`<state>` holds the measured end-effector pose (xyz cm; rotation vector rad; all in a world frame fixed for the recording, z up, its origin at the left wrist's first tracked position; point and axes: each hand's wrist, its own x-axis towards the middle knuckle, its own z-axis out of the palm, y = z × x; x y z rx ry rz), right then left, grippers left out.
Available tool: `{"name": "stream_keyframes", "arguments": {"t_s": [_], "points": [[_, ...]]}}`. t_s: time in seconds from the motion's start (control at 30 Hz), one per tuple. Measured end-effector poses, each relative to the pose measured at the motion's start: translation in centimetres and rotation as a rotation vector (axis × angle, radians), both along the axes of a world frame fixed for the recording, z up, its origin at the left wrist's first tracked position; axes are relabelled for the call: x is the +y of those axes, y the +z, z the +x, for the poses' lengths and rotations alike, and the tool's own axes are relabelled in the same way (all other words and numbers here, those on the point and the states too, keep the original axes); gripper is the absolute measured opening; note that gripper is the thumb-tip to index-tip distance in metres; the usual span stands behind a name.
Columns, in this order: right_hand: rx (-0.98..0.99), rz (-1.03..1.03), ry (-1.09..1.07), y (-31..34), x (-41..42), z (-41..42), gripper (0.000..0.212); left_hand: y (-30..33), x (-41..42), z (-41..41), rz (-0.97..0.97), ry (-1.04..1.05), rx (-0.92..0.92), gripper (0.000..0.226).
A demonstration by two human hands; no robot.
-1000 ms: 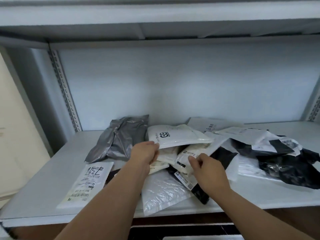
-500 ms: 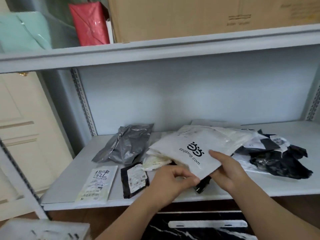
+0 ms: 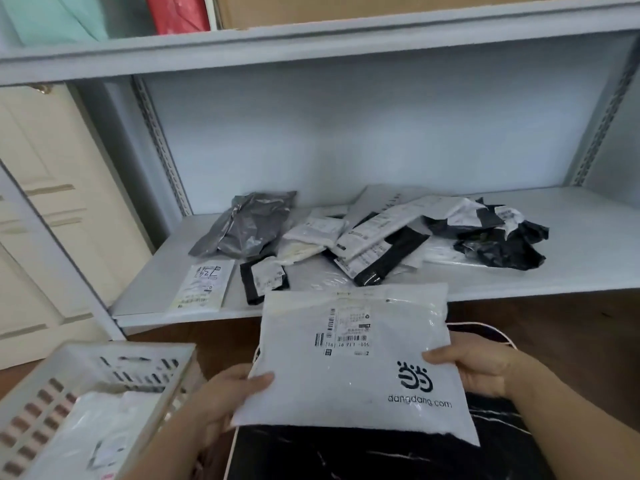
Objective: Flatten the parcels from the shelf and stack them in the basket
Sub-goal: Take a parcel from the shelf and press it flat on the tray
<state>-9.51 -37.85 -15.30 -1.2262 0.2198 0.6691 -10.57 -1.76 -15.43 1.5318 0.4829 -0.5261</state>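
A white parcel (image 3: 353, 368) printed "dangdang.com", with a shipping label, is held flat in front of the shelf. My left hand (image 3: 228, 393) grips its left edge, thumb on top. My right hand (image 3: 474, 368) grips its right edge the same way. Several more parcels lie on the shelf (image 3: 571, 268): a grey one (image 3: 249, 223), a small black one (image 3: 265, 278), a white-and-black pile (image 3: 374, 244) and a crumpled black one (image 3: 498, 244). The white slotted basket (image 3: 104, 362) sits at lower left with white parcels (image 3: 93, 420) inside.
A small white labelled envelope (image 3: 202, 285) lies near the shelf's front left edge. A black marble-patterned surface (image 3: 381, 455) is below the held parcel. The upper shelf carries a cardboard box (image 3: 311, 8) and a red package (image 3: 180, 12). A cream door (image 3: 45, 202) is at left.
The white parcel has come off the shelf pile and now hangs lower, toward me, held by both hands. The view dropped back, bringing the basket into sight.
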Motion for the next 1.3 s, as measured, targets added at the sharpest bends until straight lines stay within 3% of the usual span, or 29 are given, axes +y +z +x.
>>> {"name": "stream_keyframes", "arguments": {"t_s": [0.1,0.13,0.2,0.23,0.3,0.4,0.47,0.53,0.67,0.77,0.83,1.0,1.3], "points": [[-0.012,-0.304,-0.046,-2.5,0.1,-0.9,0.037,-3.3,0.6,-2.1,0.194,-0.114,0.115,0.006],[-0.042,-0.43,-0.078,-3.4,0.3,-1.2,0.037,-4.3,0.4,-2.5,0.218,-0.152,0.166,0.014],[-0.1,-0.681,-0.098,-5.1,1.0,-1.8,0.058,-6.5,0.1,-2.7,0.411,-0.256,0.173,0.038],[-0.112,-0.774,-0.085,-5.8,1.5,-2.1,0.078,-7.3,-0.4,-2.7,0.54,-0.324,0.162,0.039],[-0.125,-0.952,0.003,-7.5,2.5,-2.1,0.111,-8.6,-1.5,-2.5,0.769,-0.339,0.095,0.03],[-0.2,-1.297,0.152,-9.2,4.0,-2.1,0.104,-9.4,-2.6,-1.8,1.034,-0.368,-0.119,0.014],[-0.391,-1.492,0.169,-9.9,5.1,-2.3,0.096,-9.7,-3.8,-1.4,1.088,-0.343,-0.272,0.048],[-0.584,-1.619,0.214,-11.1,6.4,-2.5,0.101,-10.4,-5.6,-1.2,1.149,-0.401,-0.421,0.066],[-0.687,-1.595,0.302,-13.8,8.1,-3.0,0.07,-12.5,-8.7,-1.0,1.263,-0.557,-0.52,0.065],[-0.795,-1.644,0.317,-15.6,8.6,-3.3,0.07,-14.1,-9.9,-1.3,1.263,-0.624,-0.472,0.063],[-0.82,-1.654,0.307,-16.7,8.6,-3.2,0.071,-15.9,-9.9,-1.3,1.302,-0.623,-0.534,0.061],[-0.847,-1.683,0.314,-17.9,8.6,-2.5,0.072,-17.0,-9.8,-0.7,1.315,-0.626,-0.625,0.065],[-0.852,-1.683,0.321,-18.2,8.6,-2.2,0.071,-17.7,-10.0,-0.6,1.309,-0.637,-0.618,0.065]]}}
